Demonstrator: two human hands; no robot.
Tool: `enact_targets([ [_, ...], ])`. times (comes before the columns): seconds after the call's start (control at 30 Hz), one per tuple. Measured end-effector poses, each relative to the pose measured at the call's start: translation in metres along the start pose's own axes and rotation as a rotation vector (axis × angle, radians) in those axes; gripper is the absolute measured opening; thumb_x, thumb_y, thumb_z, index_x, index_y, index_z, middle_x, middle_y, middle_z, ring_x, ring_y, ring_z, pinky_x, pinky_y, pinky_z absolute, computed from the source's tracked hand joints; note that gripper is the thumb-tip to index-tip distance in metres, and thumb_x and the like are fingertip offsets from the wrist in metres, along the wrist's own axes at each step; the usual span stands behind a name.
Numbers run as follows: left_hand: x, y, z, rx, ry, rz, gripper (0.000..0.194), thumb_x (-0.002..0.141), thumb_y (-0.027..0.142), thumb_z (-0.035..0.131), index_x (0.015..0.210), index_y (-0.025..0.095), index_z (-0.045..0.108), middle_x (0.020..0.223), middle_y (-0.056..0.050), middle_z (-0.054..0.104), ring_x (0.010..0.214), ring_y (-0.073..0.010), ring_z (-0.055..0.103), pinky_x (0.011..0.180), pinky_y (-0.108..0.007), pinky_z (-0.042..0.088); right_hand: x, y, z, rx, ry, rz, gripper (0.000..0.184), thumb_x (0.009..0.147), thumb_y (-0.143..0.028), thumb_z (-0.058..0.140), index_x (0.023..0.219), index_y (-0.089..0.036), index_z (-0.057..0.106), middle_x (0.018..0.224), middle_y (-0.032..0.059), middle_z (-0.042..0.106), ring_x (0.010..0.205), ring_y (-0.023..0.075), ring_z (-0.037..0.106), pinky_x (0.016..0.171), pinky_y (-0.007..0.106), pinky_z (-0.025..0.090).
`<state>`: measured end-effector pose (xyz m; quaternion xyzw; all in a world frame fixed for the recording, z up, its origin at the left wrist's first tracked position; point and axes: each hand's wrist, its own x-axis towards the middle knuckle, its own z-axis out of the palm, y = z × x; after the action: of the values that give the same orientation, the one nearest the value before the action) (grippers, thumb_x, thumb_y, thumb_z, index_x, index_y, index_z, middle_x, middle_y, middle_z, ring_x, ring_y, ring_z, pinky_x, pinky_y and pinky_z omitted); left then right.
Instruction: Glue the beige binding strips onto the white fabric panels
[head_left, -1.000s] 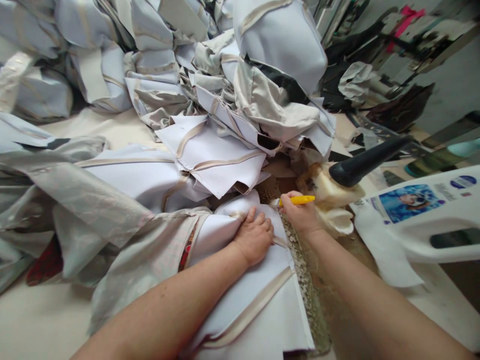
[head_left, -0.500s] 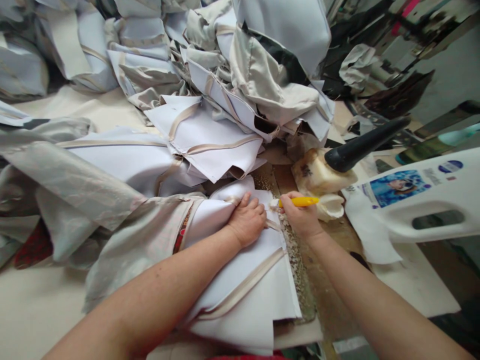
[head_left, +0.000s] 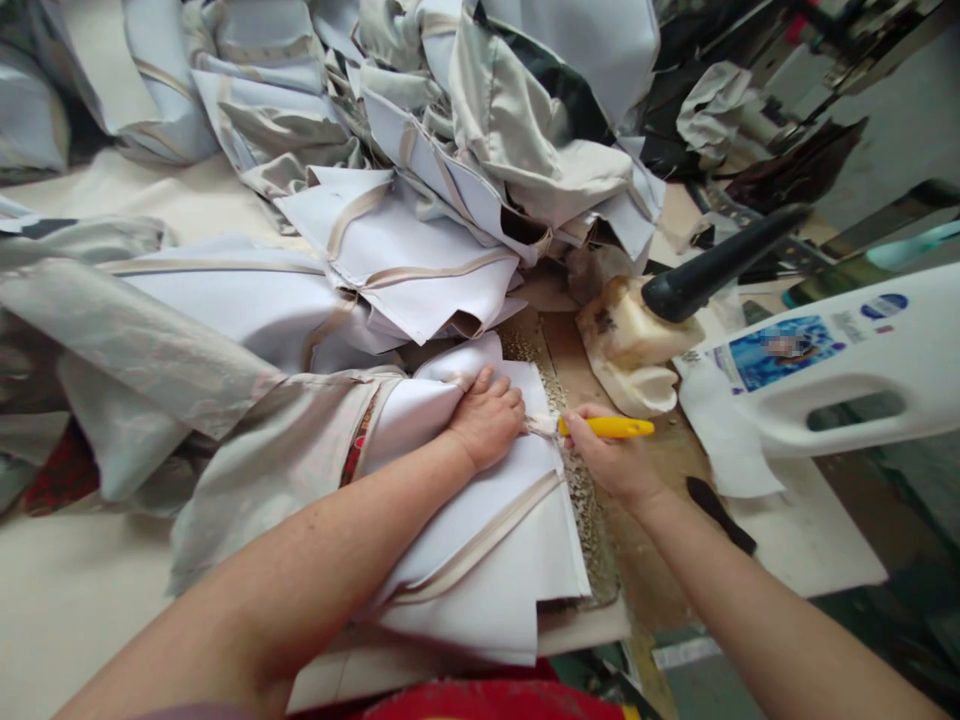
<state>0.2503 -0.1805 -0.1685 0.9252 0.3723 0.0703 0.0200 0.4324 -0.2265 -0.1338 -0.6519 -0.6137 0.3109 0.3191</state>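
A: Grip?
B: Right hand (head_left: 611, 455) clamped on a yellow-handled tool (head_left: 606, 427), its tip at the panel edge; left hand (head_left: 487, 418) open, flat on a white fabric panel (head_left: 480, 530).
A: Where's the panel?
B: On the table (head_left: 652, 540), below heaped fabric pieces (head_left: 420, 250).

L hand (head_left: 487, 420) flat, fingers spread; R hand (head_left: 611, 455) curled, closed in tight grip

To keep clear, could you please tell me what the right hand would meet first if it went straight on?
The right hand, with its yellow-handled tool, would probably first meet the frayed tape end on the white fabric, though depth is unclear.
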Motion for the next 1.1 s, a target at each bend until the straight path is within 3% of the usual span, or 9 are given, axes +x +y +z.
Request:
enact_targets([
  [0.13,0.0,0.001,-0.001,-0.007,-0.001,-0.005,0.026,0.085,0.038,0.054,0.096,0.016,0.065,0.103,-0.005,0.063,0.107,-0.0237,0.046,0.106,-0.047,0.017,0.002,0.008,0.0,-0.068,0.075,-0.029,0.026,0.083,-0.037,0.046,0.064,-0.02,0.052,0.058,-0.0015,0.053,0.058,0.0144,0.051,0.061,0.026,0.04],
  [0.43,0.003,0.003,-0.009,-0.049,-0.067,-0.024,0.025,0.085,0.036,0.055,0.096,0.015,0.065,0.103,-0.006,0.063,0.108,-0.0241,0.046,0.107,-0.046,0.017,-0.063,-0.008,-0.009,-0.095,-0.137,0.029,0.03,0.084,-0.033,0.043,0.056,-0.021,0.044,0.051,-0.004,0.045,0.05,0.0123,0.046,0.052,0.025,0.035],
  [0.53,-0.001,0.013,-0.03,-0.064,-0.112,-0.067,0.023,0.086,0.03,0.052,0.099,0.016,0.064,0.113,-0.006,0.06,0.114,-0.0254,0.043,0.106,-0.049,0.016,-0.082,-0.014,-0.019,-0.113,-0.112,0.015,0.032,0.086,-0.032,0.043,0.057,-0.02,0.047,0.052,-0.0036,0.048,0.051,0.012,0.047,0.053,0.025,0.035],
  [0.6,-0.013,0.026,-0.05,-0.11,-0.13,-0.04,0.023,0.086,0.031,0.05,0.1,0.018,0.063,0.121,-0.006,0.056,0.117,-0.0269,0.04,0.101,-0.051,0.022,-0.087,-0.017,-0.024,-0.105,-0.015,0.015,0.03,0.087,-0.032,0.045,0.061,-0.02,0.051,0.056,-0.0025,0.053,0.055,0.0125,0.051,0.056,0.025,0.037],
  [0.67,-0.029,0.041,-0.068,-0.2,-0.235,0.045,0.024,0.085,0.038,0.05,0.097,0.021,0.063,0.117,-0.004,0.058,0.111,-0.0267,0.045,0.092,-0.049,0.033,-0.086,-0.016,-0.025,-0.085,0.053,0.008,0.029,0.088,-0.033,0.046,0.064,-0.019,0.054,0.06,-0.0013,0.056,0.058,0.0133,0.053,0.058,0.025,0.038],
  [0.73,-0.046,0.053,-0.078,-0.274,-0.379,0.092,0.025,0.083,0.041,0.052,0.098,0.022,0.061,0.109,-0.003,0.061,0.101,-0.0248,0.05,0.084,-0.047,0.038,-0.081,-0.01,-0.021,-0.062,0.017,-0.017,0.028,0.088,-0.034,0.046,0.066,-0.02,0.055,0.061,-0.0008,0.057,0.06,0.0142,0.054,0.06,0.026,0.039],
  [0.8,-0.058,0.06,-0.077,-0.298,-0.437,0.072,0.03,0.082,0.038,0.054,0.108,0.023,0.056,0.113,-0.003,0.06,0.1,-0.0244,0.05,0.083,-0.049,0.039,-0.075,-0.001,-0.013,-0.057,-0.012,-0.041,0.028,0.088,-0.035,0.045,0.065,-0.02,0.054,0.059,-0.0011,0.055,0.058,0.0148,0.053,0.06,0.027,0.04],
  [0.93,-0.065,0.062,-0.061,-0.298,-0.394,0.041,0.032,0.084,0.033,0.051,0.115,0.024,0.051,0.119,-0.004,0.058,0.104,-0.0242,0.048,0.087,-0.051,0.036,-0.068,0.01,-0.002,-0.096,0.093,-0.084,0.027,0.088,-0.033,0.043,0.067,-0.02,0.053,0.061,-0.0003,0.055,0.06,0.0154,0.053,0.062,0.028,0.04],
  [1.1,-0.066,0.063,-0.053,-0.298,-0.375,0.032,0.029,0.089,0.029,0.044,0.117,0.025,0.05,0.123,-0.004,0.056,0.107,-0.0242,0.046,0.091,-0.053,0.033,-0.081,-0.002,-0.009,-0.113,-0.096,-0.078,0.031,0.087,-0.031,0.043,0.058,-0.021,0.048,0.053,-0.0026,0.049,0.053,0.0134,0.049,0.056,0.026,0.036],
])
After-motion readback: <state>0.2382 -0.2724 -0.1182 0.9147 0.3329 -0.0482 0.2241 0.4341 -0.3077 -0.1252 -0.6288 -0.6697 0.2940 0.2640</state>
